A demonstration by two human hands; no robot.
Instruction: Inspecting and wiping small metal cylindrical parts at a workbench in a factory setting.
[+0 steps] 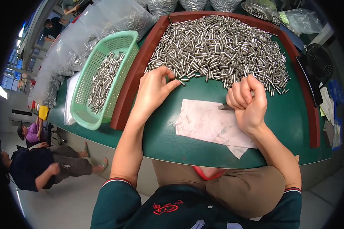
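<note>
A wide heap of short, shiny metal pins (221, 49) covers the far part of the green table (160, 141). At its near left edge is my left hand (154, 87), its thumb and forefinger closed together at a small metal pin (183, 81). My right hand (249, 103) is curled into a fist at the near right side of the heap. From that fist, a flat grey metal piece (226, 107) sticks out to the left; the rest of it is hidden by the fingers. Under it lies a smudged whitish sheet (198, 118).
Dark red rails (132, 87) border the heap. Left of them stands a light green plastic basket (80, 110) holding more pins. Clear bags of pins (130, 19) line the far left. A black fan (319, 63) stands at right. Another person (30, 168) is at the far left.
</note>
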